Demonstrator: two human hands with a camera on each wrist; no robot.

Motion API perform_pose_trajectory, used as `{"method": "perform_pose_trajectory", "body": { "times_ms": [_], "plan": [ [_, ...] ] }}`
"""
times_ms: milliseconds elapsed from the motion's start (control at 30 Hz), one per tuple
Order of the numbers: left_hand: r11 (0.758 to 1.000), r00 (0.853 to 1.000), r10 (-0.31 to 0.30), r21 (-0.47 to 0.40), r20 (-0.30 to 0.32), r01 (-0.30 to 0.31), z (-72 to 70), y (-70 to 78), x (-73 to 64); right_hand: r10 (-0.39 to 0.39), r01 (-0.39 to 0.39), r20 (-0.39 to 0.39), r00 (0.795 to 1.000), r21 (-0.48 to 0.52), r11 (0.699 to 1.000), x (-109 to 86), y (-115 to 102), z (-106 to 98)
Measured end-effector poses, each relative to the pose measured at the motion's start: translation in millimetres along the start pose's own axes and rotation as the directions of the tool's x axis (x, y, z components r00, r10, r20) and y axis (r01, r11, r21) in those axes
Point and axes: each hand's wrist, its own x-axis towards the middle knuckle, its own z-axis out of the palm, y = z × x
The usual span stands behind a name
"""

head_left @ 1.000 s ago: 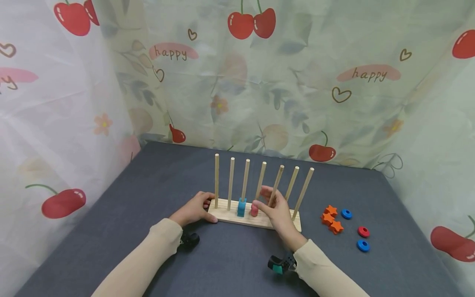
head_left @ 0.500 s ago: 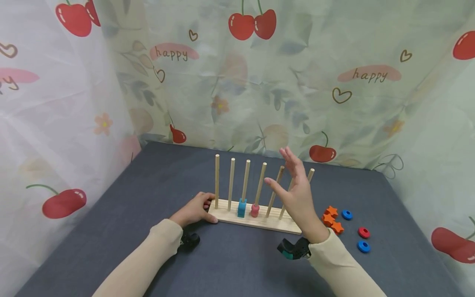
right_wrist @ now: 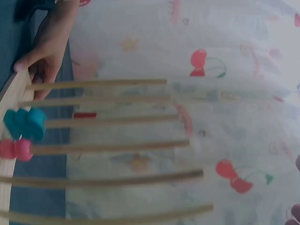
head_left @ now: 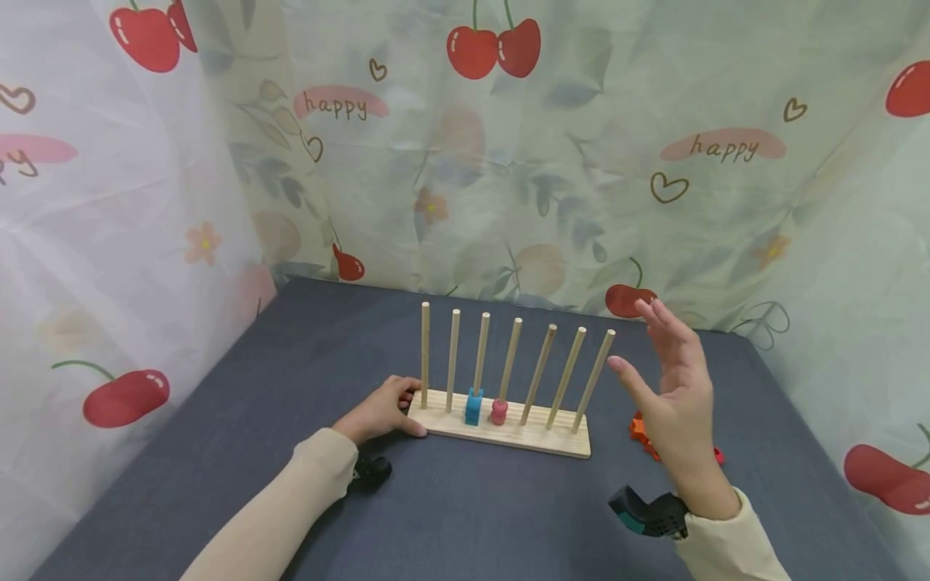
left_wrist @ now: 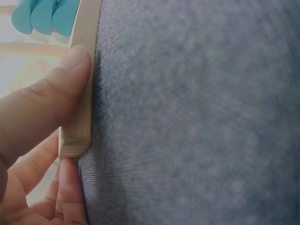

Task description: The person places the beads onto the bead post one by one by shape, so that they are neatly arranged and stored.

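A wooden peg board with several upright rods stands mid-table. My left hand grips its left end; in the left wrist view the thumb presses the long edge of the base while fingers curl at the end. Blue beads are stacked low on the third rod from the left. Pink beads sit at the foot of the fourth. To the right of the board my right hand is raised, thumb and fingers spread, holding nothing. It overlaps orange star beads in the head view.
Part of a red ring shows beside the right wrist; the blue rings are hidden behind that hand. Dark cloth covers the table. A patterned curtain stands at the back and both sides. Each wrist wears a black camera.
My right hand has let go of the pink beads at the fourth rod, risen, and moved right, over the loose beads. The left hand has stayed on the peg board's end.
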Motion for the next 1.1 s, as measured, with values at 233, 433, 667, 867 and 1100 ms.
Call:
{"method": "perform_pose_trajectory", "body": {
  "times_ms": [233, 433, 667, 867, 1100],
  "plan": [
    [1.000, 1.000, 0.005, 0.001, -0.007, -0.005, -0.2, -0.6, -1.0, 0.164, -0.170, -0.052, 0.985, -0.157, 0.973, -22.9, 24.0, -28.0],
    [1.000, 1.000, 0.003, 0.007, -0.007, -0.003, 0.0, -0.8, -1.7, 0.432, -0.430, -0.067, 0.899, -0.314, 0.846, -42.3, 52.6, -43.7],
    [1.000, 1.000, 0.016, -0.001, -0.006, -0.016, -0.7, -0.7, -0.6, 0.693, -0.628, -0.008, 0.721, -0.431, 0.648, -60.9, 90.9, -59.8],
    [0.999, 0.999, 0.033, 0.005, -0.003, -0.033, -0.2, -1.8, -0.1, 0.821, -0.690, 0.071, 0.567, -0.504, 0.520, -72.6, 112.8, -69.6],
    [0.999, 0.999, 0.042, 0.003, 0.003, -0.042, -1.2, -0.9, -1.9, 0.856, -0.722, 0.077, 0.511, -0.503, 0.476, -84.8, 127.2, -71.8]
  ]
}}
